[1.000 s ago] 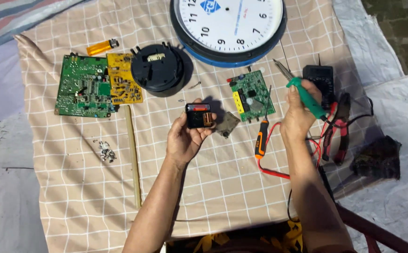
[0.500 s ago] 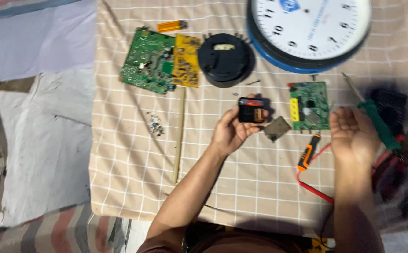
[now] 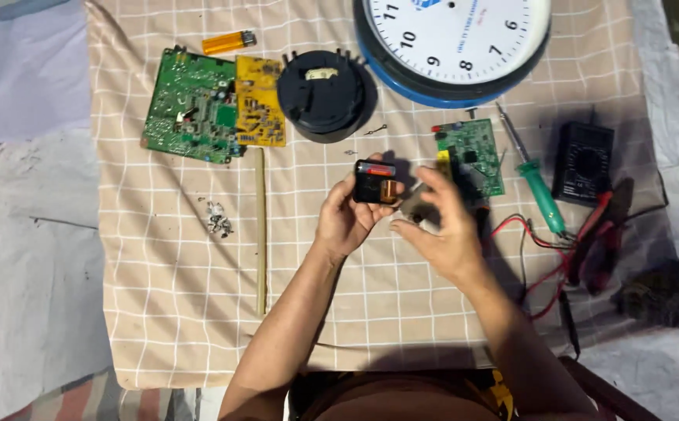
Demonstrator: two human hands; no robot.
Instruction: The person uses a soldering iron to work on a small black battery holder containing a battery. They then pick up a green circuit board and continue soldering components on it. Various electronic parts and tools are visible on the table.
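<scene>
Checked beige cloth [image 3: 168,312] spread over the floor: wall clock [image 3: 456,39] at one o'clock, green circuit board [image 3: 191,105] at ten, soldering iron [image 3: 538,187] and multimeter [image 3: 585,160] at three.

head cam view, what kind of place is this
Probably a makeshift electronics repair spot on a floor: a checked cloth holds circuit boards, a soldering iron, a multimeter and a wall clock. The left hand holds a small black module.
</scene>
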